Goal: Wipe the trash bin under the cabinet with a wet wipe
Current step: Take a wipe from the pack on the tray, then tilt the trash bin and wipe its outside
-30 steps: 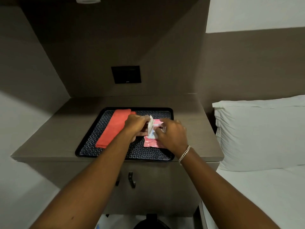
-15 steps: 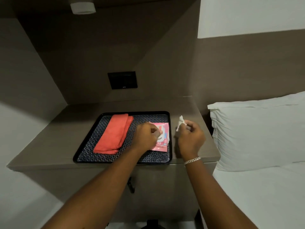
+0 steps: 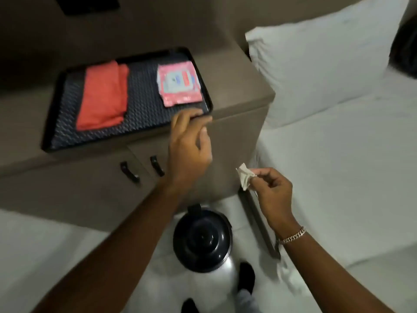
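Note:
A round trash bin [image 3: 203,241] with a black domed lid and shiny metal body stands on the floor below the cabinet [image 3: 237,91]. My right hand [image 3: 272,190] pinches a crumpled white wet wipe [image 3: 244,178] in front of the cabinet's right corner, above and right of the bin. My left hand [image 3: 188,145] hovers at the cabinet's front edge, fingers loosely curled, holding nothing. The pink wet wipe packet [image 3: 178,83] lies on the black tray [image 3: 52,114].
A folded red cloth [image 3: 102,101] lies on the tray's left half. Two dark handles [image 3: 129,171] sit on the cabinet doors. A white bed with a pillow [image 3: 320,64] is close on the right. My foot [image 3: 246,279] is beside the bin.
The view tilted down, bringing the bin into sight. My right hand lowered the wipe off the cabinet top. My left hand left the packet and drew back to the cabinet's front edge.

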